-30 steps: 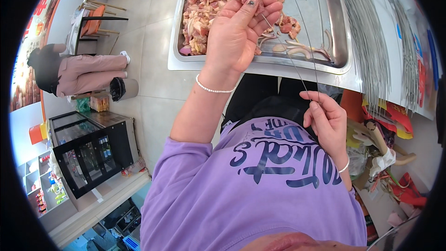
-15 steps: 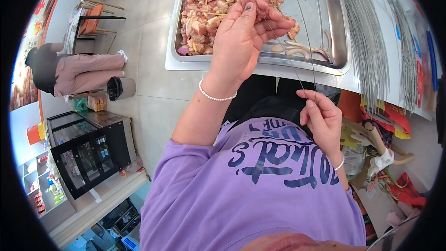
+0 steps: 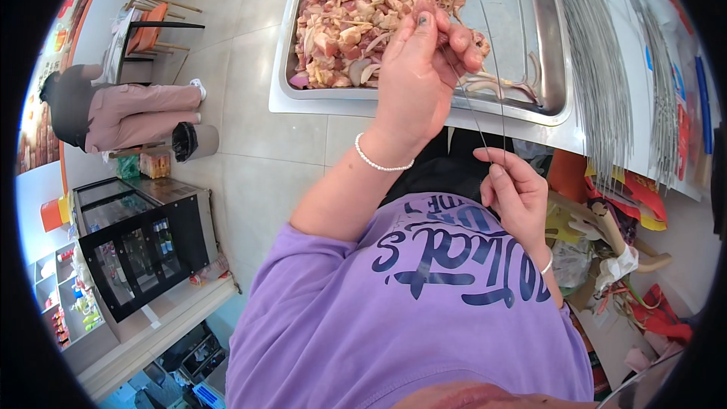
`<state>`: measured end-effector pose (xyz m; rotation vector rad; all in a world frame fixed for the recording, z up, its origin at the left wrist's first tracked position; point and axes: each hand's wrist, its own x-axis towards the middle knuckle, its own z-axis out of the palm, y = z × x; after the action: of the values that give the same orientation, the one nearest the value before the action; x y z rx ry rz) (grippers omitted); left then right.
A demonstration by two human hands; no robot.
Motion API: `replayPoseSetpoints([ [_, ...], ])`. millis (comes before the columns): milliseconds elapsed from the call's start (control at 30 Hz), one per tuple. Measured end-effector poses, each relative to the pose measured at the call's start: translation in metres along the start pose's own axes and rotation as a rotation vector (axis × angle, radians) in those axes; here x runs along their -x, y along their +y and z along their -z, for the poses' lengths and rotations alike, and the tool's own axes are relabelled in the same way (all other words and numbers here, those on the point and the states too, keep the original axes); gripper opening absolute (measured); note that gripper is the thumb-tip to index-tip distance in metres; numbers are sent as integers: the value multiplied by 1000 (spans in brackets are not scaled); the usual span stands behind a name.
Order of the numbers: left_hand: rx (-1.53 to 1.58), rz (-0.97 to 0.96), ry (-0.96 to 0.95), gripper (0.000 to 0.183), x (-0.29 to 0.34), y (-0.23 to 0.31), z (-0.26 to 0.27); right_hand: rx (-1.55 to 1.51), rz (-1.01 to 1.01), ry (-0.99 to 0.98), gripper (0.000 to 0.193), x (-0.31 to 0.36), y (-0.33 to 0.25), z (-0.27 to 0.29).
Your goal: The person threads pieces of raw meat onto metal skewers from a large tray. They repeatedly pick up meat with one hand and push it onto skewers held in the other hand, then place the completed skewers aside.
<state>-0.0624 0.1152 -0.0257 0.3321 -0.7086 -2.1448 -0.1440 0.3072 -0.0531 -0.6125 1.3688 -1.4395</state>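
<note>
My left hand (image 3: pixel 428 68), wearing a bead bracelet, is closed over the near edge of a metal tray (image 3: pixel 333 94). Its bent fingers grip a small piece of raw meat, mostly hidden by them, at the upper end of a thin metal skewer (image 3: pixel 473 110). Lower and to the right, my right hand (image 3: pixel 519 197) pinches this skewer and a second skewer (image 3: pixel 496 68) near their lower ends. The second one points up over the tray, bare along its visible length. Cut raw meat (image 3: pixel 341 23) mixed with onion pieces fills the tray's left part.
Bundles of metal skewers (image 3: pixel 594 68) lie right of the tray. Bags and packaging (image 3: pixel 575 257) crowd the space below them. Across the floor at left are a person in pink trousers (image 3: pixel 140 117), a bin (image 3: pixel 201 142), orange chairs (image 3: pixel 148 30) and a glass-fronted cabinet (image 3: pixel 136 257).
My left hand has moved right and slightly down, its fingers curling tighter around the meat. The right hand and both skewers have shifted slightly left.
</note>
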Motion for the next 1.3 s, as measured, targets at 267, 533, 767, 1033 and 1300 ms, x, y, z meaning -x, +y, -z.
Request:
replayPoseSetpoints([
  [267,-37,-142,-33,21,-1,-5,2,-46,-53,6,27,2,2,-2],
  [533,-147,-23,45,24,2,0,-9,-25,13,2,27,-6,-4,-3],
  [767,-64,-79,-50,21,-9,18,5,-34,1,-29,27,0,0,1],
  [1033,-4,-114,-9,19,-1,-2,-4,-3,-2,-12,26,-1,-1,-2],
  [1300,-3,-120,-48,19,1,-4,-2,-5,-2,-18,27,0,-4,2],
])
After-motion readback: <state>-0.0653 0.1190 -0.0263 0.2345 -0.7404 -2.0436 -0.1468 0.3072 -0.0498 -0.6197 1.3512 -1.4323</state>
